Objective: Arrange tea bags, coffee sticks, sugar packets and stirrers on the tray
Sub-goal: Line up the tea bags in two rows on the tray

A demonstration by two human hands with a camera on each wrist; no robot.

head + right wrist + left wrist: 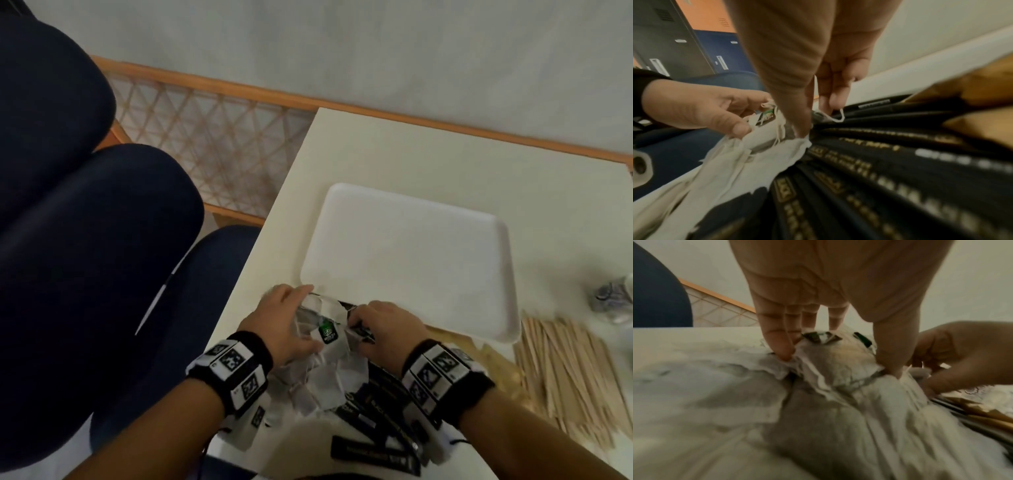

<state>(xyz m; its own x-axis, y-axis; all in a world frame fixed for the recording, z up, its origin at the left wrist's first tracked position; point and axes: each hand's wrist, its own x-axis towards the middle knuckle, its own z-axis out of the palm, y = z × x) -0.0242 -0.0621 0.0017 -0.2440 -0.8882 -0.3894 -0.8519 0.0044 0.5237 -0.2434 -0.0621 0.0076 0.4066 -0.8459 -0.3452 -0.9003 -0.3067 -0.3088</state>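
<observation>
A: Well, from the head view, what step am I on?
B: Gathering tea bags (325, 346) at six o'clock of the bare tray (411, 253).
A: Left wrist?
B: Left hand (830, 308) pinches a bag, fingers narrow.
A: Right wrist?
B: Right hand (818, 78) pinches a string beside coffee sticks (890, 162). Next, I'd lift bags trayward, untangled.

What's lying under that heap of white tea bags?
Black coffee sticks poke out from beneath the tea bags, on the table. How far they run underneath is hidden by the bags and both hands.
</observation>
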